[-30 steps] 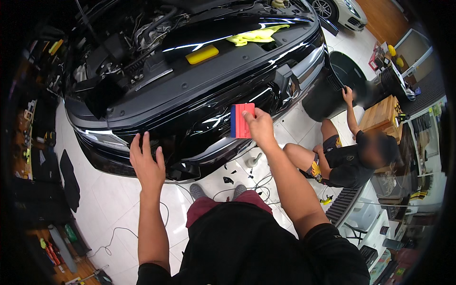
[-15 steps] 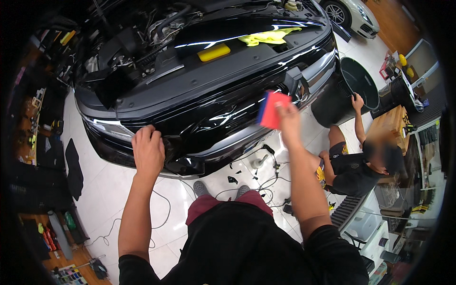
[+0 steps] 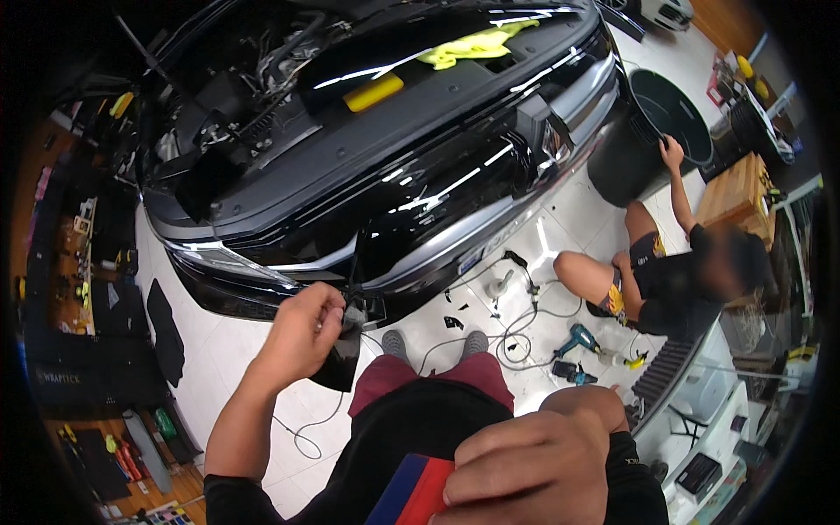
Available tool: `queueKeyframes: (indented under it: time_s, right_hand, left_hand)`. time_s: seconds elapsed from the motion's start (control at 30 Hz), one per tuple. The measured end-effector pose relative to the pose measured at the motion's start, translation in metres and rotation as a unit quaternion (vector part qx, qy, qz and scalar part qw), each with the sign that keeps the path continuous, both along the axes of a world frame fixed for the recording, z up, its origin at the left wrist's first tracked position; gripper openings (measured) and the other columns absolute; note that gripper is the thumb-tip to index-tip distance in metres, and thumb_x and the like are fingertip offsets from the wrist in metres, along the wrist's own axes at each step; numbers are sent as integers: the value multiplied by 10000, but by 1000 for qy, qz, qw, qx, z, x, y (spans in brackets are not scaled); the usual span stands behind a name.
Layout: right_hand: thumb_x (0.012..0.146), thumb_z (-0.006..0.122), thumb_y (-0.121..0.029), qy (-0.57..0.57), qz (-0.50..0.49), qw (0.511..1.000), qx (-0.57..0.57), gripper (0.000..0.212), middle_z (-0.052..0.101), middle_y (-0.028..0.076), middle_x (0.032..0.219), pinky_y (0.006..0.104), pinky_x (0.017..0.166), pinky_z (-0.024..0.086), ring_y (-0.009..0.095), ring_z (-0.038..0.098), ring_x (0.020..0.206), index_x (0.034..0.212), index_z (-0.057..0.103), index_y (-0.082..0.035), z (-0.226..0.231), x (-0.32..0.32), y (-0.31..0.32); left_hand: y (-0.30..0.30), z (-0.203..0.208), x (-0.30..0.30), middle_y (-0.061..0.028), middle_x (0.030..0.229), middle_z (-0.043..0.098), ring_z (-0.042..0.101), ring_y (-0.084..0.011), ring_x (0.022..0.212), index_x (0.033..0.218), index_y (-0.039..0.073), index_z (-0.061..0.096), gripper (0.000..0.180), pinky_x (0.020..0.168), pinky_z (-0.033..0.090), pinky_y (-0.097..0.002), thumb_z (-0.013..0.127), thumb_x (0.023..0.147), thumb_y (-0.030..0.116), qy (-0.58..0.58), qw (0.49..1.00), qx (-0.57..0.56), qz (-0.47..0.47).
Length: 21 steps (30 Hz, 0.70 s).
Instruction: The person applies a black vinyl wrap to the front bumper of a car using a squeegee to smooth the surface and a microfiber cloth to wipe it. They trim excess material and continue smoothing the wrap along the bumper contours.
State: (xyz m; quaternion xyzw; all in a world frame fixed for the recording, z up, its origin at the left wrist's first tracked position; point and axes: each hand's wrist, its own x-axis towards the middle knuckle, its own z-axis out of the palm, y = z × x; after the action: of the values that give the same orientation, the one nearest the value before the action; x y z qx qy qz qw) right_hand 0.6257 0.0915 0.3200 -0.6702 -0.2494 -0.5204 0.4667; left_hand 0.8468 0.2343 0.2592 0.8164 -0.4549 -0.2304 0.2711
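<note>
Close to my body, at the lower edge, my right hand (image 3: pixel 534 464) grips a flat red squeegee (image 3: pixel 418 492) with a dark blue edge; part of it is cut off by the frame. My left hand (image 3: pixel 302 337) is pinched on a piece of dark glossy film (image 3: pixel 341 363) that hangs below the fingers by the car's lower front corner. Ahead stands a black car (image 3: pixel 306 210) with its engine bay exposed. A yellow squeegee (image 3: pixel 374 92) and a neon yellow cloth (image 3: pixel 479 45) lie on its front top panel.
A co-worker (image 3: pixel 682 280) crouches at the right, one hand on a large black tub (image 3: pixel 626 153). On the white floor lie a teal heat gun (image 3: pixel 579 339), cables (image 3: pixel 516 346) and dark film scraps (image 3: pixel 453 322). Tool shelves (image 3: pixel 83 262) line the left; a wooden block (image 3: pixel 739 197) stands right.
My right hand has drawn back from the car's front toward my body with the red squeegee. My left hand has moved down and nearer, now pulling film out from the corner.
</note>
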Motion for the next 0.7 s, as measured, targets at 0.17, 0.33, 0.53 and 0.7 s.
queueKeyframes:
  time_s: [0.17, 0.33, 0.53, 0.7]
  right_hand:
    - [804, 698, -85, 33, -50, 998, -35, 139, 643, 73, 907, 325, 619, 484, 221, 575, 770, 934, 739, -59, 6, 3, 19]
    - [930, 654, -141, 397, -253, 879, 73, 172, 659, 68, 839, 316, 644, 532, 169, 636, 708, 1048, 672, -17, -54, 15, -40]
    - [950, 653, -216, 428, -321, 756, 376, 273, 669, 90, 765, 330, 491, 486, 143, 632, 597, 1082, 648, 23, -204, 85, -171]
    - [955, 665, -247, 482, -359, 720, 345, 267, 647, 45, 777, 271, 461, 473, 103, 581, 565, 1042, 645, 5, -222, 108, -177]
  left_hand:
    - [4, -9, 24, 18, 779, 579, 518, -40, 713, 1105, -36, 603, 186, 645, 429, -202, 661, 947, 43, 216, 970, -67, 86]
    - [16, -23, 21, 18, 882, 654, 563, -28, 764, 1055, -20, 659, 141, 682, 448, -199, 694, 951, 67, 364, 924, -78, 94]
    - [-22, -11, 20, 16, 865, 667, 592, -28, 755, 1016, 27, 644, 93, 698, 472, -195, 686, 943, 67, 502, 845, -149, 105]
    - [-13, -4, 40, -70, 944, 720, 676, -101, 808, 1028, 12, 635, 144, 784, 550, -236, 678, 907, 77, 548, 801, -201, 131]
